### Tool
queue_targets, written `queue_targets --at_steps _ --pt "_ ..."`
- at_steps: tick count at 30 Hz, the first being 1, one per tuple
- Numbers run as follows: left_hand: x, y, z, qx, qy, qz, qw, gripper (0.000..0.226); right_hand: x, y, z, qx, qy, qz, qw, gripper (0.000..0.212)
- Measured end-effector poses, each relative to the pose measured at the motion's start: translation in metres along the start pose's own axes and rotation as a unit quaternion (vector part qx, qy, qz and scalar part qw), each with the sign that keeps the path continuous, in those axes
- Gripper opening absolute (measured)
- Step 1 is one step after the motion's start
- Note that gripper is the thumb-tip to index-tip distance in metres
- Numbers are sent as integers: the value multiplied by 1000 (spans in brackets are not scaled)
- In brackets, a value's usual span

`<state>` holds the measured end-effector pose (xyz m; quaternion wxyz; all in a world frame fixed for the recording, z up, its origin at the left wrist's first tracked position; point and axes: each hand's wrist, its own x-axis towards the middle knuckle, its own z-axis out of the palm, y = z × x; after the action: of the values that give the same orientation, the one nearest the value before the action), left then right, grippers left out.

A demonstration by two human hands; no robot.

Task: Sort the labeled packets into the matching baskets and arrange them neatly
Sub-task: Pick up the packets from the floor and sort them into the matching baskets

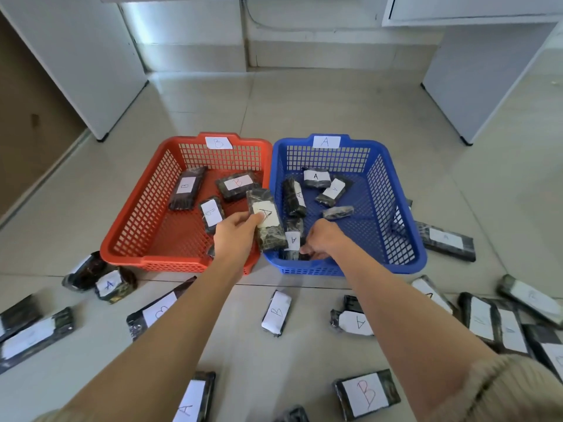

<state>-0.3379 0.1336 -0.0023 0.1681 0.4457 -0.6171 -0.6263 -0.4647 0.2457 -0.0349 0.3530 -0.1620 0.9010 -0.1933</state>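
Down on the tiled floor [304,117], loose dark packets lie scattered at the near left, one marked A [110,286] sitting just off the red basket's front corner. The red basket [134,233] wears a B tag on its far rim and holds three packets labeled B, lying flat and apart from one another. The left hand [236,231] reaches over the red basket's right front corner, its fingers closed around the lower end of a packet marked A [266,220], which stands tilted above the seam where the two baskets touch. Just right of it, the right hand [320,239] is curled knuckles-up inside the near left corner of the blue basket [408,239], fingers pinching something dark [304,255] there beside another A packet [293,236]. The blue basket, tagged A, holds several more packets toward its back. More packets lie strewn on the floor to the right.
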Motion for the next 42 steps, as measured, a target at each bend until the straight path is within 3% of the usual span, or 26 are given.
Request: queue_targets --at_steps 1,3,5,8,11,13,15,18,20,23,27,28,31,33,36,38,40,42 --pt "-1 1 0 -14 -13 5 1000 8 0 -1 -1 -15 52 -9 998 25" --pt "-3 3 1 -25 -45 27 998 12 -7 -3 -9 156 111 -52 980 33" --pt "-6 6 4 -7 -72 54 996 22 -20 -10 -20 382 19 -97 919 36" --pt "-5 6 10 26 -68 88 993 25 -29 -14 -23 416 -63 -140 897 25" --pt "-4 -4 14 134 19 186 973 28 -24 -11 -24 412 10 -94 906 19" --pt "-2 -13 14 222 40 235 946 36 -19 -2 -27 374 68 -46 924 18" --pt "1 -21 14 289 14 237 927 49 -14 2 -27 327 53 -16 943 20" --pt "5 -22 15 316 9 231 920 52 -14 -4 -15 270 2 -4 963 9" --pt "5 -24 16 329 13 242 913 53 -11 -12 -8 214 40 -13 976 19" --pt "6 -26 16 348 2 249 904 54 -8 -22 -3 108 95 -20 989 15" --pt "5 -25 11 320 -21 253 913 53 -11 -30 5 -47 190 -47 979 46" --pt "1 -26 7 323 -15 300 898 49 -19 -32 7 -53 234 -84 967 46" --pt "-23 -48 -13 381 25 495 781 39 -51 -29 22 -43 324 -235 915 27" --pt "-41 -71 -30 390 26 543 743 36 -72 -17 39 -70 363 -300 879 19" --pt "-52 -101 -62 413 -6 523 746 26 -98 10 64 -115 455 -335 817 18" --pt "-53 -109 -89 430 -71 482 760 27 -115 24 82 -121 467 -364 797 14" --pt "-59 -109 -119 475 -150 381 779 32 -125 32 99 -125 416 -382 816 14" --pt "-62 -107 -146 548 -199 281 762 27 -128 30 113 -134 302 -334 882 23"
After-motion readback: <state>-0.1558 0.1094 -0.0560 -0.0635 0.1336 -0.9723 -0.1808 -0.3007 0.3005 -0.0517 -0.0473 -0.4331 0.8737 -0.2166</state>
